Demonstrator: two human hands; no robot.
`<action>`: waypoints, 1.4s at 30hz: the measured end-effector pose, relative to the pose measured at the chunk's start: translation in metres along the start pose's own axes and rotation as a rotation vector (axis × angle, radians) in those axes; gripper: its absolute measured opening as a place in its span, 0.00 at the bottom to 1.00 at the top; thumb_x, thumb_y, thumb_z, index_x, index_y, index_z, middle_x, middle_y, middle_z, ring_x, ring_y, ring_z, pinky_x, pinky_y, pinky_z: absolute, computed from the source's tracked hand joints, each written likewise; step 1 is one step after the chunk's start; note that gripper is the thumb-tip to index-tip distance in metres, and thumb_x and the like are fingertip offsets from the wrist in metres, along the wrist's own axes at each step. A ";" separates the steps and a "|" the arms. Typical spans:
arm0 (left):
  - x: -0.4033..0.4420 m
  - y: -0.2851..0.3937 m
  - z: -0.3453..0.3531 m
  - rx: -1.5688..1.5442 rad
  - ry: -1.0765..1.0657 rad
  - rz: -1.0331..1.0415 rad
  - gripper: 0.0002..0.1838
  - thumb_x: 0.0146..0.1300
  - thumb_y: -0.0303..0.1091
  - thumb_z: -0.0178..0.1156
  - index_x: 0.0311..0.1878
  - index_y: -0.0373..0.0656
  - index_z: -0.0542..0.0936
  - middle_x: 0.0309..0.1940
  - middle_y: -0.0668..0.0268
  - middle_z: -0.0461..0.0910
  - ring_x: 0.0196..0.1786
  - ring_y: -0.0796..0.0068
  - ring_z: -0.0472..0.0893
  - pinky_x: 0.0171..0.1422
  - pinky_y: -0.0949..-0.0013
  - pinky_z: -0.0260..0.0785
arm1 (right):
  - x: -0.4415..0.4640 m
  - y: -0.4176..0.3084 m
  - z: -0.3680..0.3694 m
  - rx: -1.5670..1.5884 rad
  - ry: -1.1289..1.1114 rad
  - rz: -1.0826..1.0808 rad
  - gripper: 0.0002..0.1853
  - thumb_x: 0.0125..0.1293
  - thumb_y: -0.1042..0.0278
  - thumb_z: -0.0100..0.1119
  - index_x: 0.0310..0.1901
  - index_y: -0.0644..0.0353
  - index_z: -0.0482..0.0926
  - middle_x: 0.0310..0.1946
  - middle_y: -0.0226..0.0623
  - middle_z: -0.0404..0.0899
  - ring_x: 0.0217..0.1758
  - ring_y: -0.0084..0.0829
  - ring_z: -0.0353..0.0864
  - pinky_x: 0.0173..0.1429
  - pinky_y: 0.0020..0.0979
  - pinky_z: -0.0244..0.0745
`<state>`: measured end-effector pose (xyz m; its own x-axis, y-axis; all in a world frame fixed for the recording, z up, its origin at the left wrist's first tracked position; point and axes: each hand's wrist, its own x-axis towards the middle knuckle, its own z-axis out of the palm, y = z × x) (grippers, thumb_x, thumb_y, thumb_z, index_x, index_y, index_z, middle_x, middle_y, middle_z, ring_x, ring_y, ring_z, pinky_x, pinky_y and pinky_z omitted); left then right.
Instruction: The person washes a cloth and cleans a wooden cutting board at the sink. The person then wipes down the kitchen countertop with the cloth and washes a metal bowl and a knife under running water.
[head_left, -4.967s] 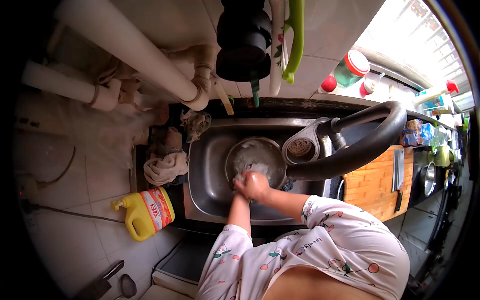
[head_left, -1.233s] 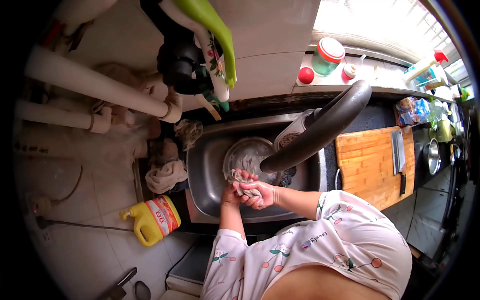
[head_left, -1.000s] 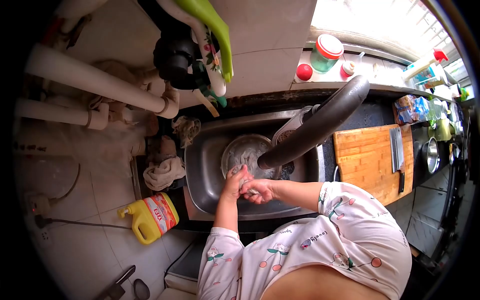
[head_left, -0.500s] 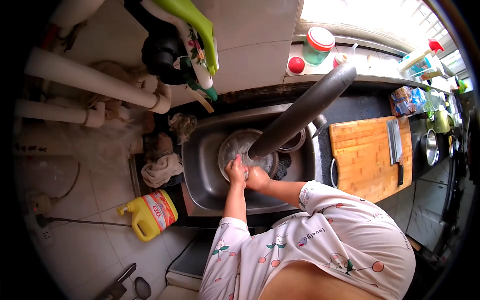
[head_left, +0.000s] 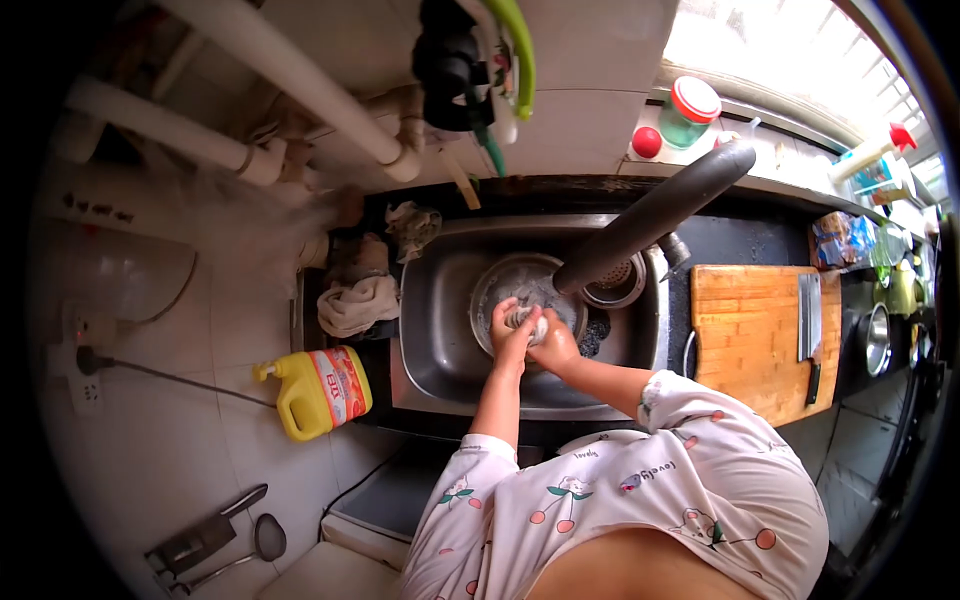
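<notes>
Over the front part of a round metal bowl, my left hand and my right hand are closed together round a wet, pale grey cloth. The bowl stands in the steel sink and holds cloudy water. The dark faucet reaches over the bowl from the back right, its end just above the hands. To the right of the bowl lies a dark scrubber, near the round drain strainer.
A wooden cutting board with a cleaver lies right of the sink. Crumpled cloths sit at its left edge. A yellow jug is at the lower left. A jar stands on the sill.
The cloth, spread between my hands about a second ago, is now bunched up in them. The faucet's end has swung over the bowl since the earliest frame. The view has shifted.
</notes>
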<state>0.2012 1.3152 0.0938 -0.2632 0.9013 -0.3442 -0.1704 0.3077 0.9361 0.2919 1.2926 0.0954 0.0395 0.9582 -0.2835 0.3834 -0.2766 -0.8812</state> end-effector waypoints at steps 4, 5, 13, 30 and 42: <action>-0.005 0.018 -0.029 -0.019 -0.148 -0.174 0.22 0.52 0.25 0.63 0.51 0.39 0.68 0.40 0.64 0.74 0.38 0.76 0.76 0.39 0.74 0.72 | -0.002 0.000 -0.014 -0.009 -0.054 -0.076 0.35 0.41 0.61 0.70 0.51 0.63 0.64 0.42 0.50 0.74 0.48 0.41 0.75 0.49 0.35 0.70; -0.005 0.025 -0.035 -0.036 -0.139 -0.138 0.21 0.53 0.25 0.62 0.50 0.39 0.68 0.40 0.65 0.74 0.37 0.77 0.76 0.38 0.75 0.71 | -0.004 -0.002 -0.020 0.015 -0.085 -0.136 0.36 0.42 0.61 0.70 0.52 0.63 0.64 0.44 0.49 0.74 0.50 0.40 0.74 0.49 0.35 0.70; 0.005 0.150 -0.119 -0.169 0.180 0.284 0.14 0.56 0.22 0.52 0.47 0.37 0.71 0.43 0.63 0.73 0.45 0.74 0.74 0.52 0.71 0.67 | -0.031 0.005 -0.055 0.209 -0.104 -0.134 0.37 0.49 0.60 0.67 0.59 0.59 0.60 0.57 0.44 0.61 0.50 0.33 0.73 0.45 0.30 0.72; 0.033 0.172 -0.163 0.535 0.814 0.712 0.12 0.61 0.33 0.54 0.42 0.33 0.74 0.40 0.57 0.75 0.39 0.69 0.75 0.44 0.69 0.68 | -0.051 0.013 -0.076 0.119 -0.069 -0.096 0.04 0.55 0.75 0.57 0.33 0.61 0.78 0.25 0.36 0.76 0.27 0.26 0.76 0.32 0.26 0.70; -0.040 0.061 -0.082 0.422 -0.755 -0.018 0.17 0.56 0.32 0.59 0.48 0.36 0.73 0.40 0.65 0.76 0.42 0.72 0.76 0.49 0.70 0.68 | -0.073 -0.001 -0.100 -0.057 0.069 -0.500 0.12 0.44 0.76 0.57 0.35 0.56 0.74 0.34 0.41 0.75 0.41 0.45 0.74 0.43 0.42 0.70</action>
<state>0.1229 1.2732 0.1587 0.4629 0.8105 -0.3590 0.2380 0.2765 0.9311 0.3807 1.2305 0.1549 -0.1019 0.9755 0.1950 0.4203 0.2198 -0.8803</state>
